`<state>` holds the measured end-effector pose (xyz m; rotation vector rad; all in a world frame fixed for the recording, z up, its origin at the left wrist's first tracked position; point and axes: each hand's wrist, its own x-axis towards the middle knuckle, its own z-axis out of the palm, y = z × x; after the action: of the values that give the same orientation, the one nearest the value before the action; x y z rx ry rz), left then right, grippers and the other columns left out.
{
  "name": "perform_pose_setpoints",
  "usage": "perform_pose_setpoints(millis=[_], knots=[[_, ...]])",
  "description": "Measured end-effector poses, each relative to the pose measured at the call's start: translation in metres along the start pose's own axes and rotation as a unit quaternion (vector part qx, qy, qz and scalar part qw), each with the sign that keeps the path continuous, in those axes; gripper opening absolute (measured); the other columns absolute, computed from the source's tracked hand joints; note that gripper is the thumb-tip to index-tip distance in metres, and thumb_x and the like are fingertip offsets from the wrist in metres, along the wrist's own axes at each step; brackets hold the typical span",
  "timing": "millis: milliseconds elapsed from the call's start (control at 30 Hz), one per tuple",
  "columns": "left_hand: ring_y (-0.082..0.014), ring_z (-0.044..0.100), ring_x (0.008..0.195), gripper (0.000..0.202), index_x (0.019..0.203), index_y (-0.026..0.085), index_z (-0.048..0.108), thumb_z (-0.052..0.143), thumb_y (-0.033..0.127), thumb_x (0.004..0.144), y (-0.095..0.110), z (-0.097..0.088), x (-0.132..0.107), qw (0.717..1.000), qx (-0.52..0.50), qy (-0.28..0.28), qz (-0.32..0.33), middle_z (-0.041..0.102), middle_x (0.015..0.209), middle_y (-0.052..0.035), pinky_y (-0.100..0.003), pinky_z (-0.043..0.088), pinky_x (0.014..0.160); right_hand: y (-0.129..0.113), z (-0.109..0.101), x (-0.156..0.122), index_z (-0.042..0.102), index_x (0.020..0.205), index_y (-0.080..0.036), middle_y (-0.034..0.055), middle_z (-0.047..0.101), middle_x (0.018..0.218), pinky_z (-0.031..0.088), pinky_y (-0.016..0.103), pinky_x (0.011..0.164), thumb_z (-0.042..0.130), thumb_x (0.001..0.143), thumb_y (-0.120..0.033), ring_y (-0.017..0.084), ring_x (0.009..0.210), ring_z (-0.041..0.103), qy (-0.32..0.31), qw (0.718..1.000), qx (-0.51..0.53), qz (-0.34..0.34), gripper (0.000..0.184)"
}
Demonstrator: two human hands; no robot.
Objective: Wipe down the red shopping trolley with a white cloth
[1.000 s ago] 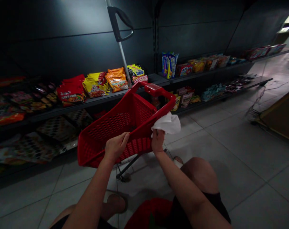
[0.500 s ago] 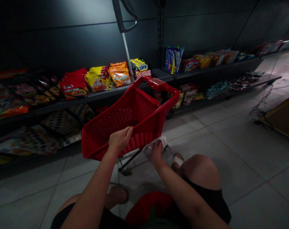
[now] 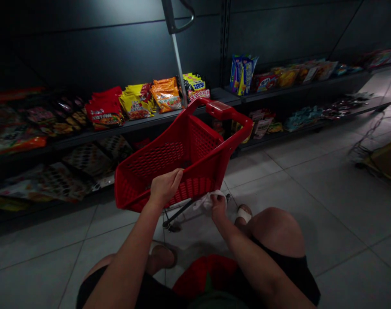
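A red plastic shopping cart [image 3: 204, 171] stands on the floor in front of me, its basket tilted in view. My left hand [image 3: 166, 186] is closed over the near top rim of the basket. Low by the cart's rear lower frame, my right hand [image 3: 218, 204] grips a white cloth [image 3: 208, 199], which bunches around the fingers near a wheel. Part of the cloth is hidden behind those fingers. Inside the basket I make out only its perforated red walls and dark bottom.
Behind the cart run dark shelves [image 3: 137, 125] with red, yellow and orange snack packets [image 3: 166, 95]. A grey-handled pole [image 3: 179, 64] rises behind the basket. My knees and sandalled feet flank the cart's near side. Cables and a brownish board [image 3: 387, 159] lie at the right.
My right hand and the cloth have shifted slightly along the cart's lower edge. The left hand keeps its hold on the rim. The whole view has moved a little.
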<state>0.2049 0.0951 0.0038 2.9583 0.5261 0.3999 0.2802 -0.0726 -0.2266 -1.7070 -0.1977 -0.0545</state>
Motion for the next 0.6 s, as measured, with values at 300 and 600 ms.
perform_pose_setpoints(millis=[300,600], knots=[[-0.0214,0.072,0.09,0.047,0.117,0.028,0.068,0.027,0.047,0.103,-0.002,0.001,0.001,1.0,0.015,-0.011,0.021,0.077,0.105,-0.0038,-0.028,0.041,0.065,-0.129,0.0,0.027,0.059,0.123,-0.023,0.0127,0.063,0.122,0.041,0.044,0.103,0.05,0.091,-0.031,0.028,0.118,0.052,-0.131,0.961,-0.111,-0.217,0.034],[-0.0192,0.072,0.088,0.046,0.116,0.031,0.068,0.027,0.048,0.103,-0.018,-0.003,-0.014,0.998,-0.017,0.003,0.062,0.077,0.106,-0.0019,-0.027,0.04,0.063,-0.25,-0.099,0.11,0.061,0.127,-0.033,0.0044,0.064,0.129,0.016,0.057,0.113,0.047,0.097,-0.019,0.03,0.127,0.048,-0.27,0.755,-0.367,-0.472,0.036]])
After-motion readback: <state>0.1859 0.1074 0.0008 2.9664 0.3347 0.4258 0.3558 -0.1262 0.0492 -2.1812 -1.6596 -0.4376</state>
